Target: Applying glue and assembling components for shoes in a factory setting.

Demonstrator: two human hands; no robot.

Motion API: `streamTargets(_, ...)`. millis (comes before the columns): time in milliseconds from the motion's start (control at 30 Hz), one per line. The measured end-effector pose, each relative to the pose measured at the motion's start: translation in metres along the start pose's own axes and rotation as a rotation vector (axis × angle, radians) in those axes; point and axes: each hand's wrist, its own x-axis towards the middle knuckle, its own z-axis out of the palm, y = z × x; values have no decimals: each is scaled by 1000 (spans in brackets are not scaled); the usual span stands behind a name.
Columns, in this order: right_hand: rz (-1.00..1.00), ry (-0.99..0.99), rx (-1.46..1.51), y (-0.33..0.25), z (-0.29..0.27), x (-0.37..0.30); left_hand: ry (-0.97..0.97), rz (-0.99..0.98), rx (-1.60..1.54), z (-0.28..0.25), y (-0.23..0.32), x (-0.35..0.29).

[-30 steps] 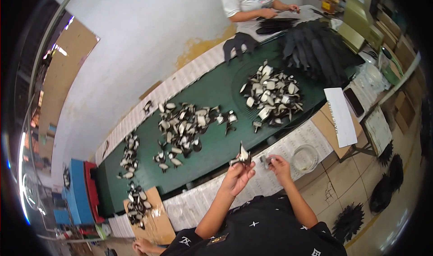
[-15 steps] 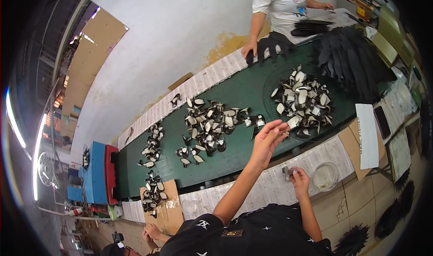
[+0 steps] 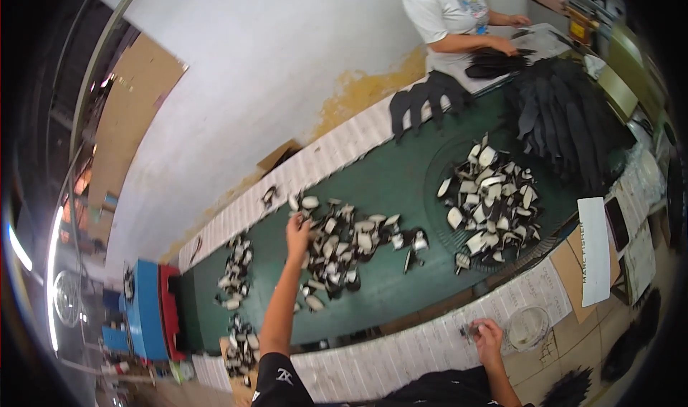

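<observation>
My left hand [image 3: 298,233] reaches across the green belt to the far edge of the middle pile of small curved black pieces [image 3: 335,246] with pale faces, which look like shoe heels. Its fingers are open, the tips close to a pale-faced piece [image 3: 293,203]; contact is unclear. Above the near paper-covered ledge, my right hand [image 3: 489,340] pinches a small dark-grey piece [image 3: 470,329], too small to identify. Beside that hand stands a clear round tub [image 3: 528,328]. More black-and-pale pieces [image 3: 494,199] are heaped in a round wire basket [image 3: 434,228] at the right.
Smaller piles lie farther left on the belt [image 3: 276,292] and on cardboard. Long black strips [image 3: 559,113] cover the belt's far right end. A co-worker [image 3: 451,13] stands there, handling black flat pieces [image 3: 494,63]. A blue-and-red box [image 3: 150,310] stands left; a phone [image 3: 617,224] lies right.
My left hand has swung left from beside the wire basket to the middle pile. My right hand still holds the small piece. The co-worker's hand has left the belt-side strips for the stack.
</observation>
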Motion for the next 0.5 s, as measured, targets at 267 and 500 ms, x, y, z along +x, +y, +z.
streamTargets(267, -9, 87, -43, 1, 3, 3, 188, 9, 687, 8, -69, 90)
streamTargets(500, -52, 127, -107, -11, 20, 4, 238, 74, 732, 56, -35, 94)
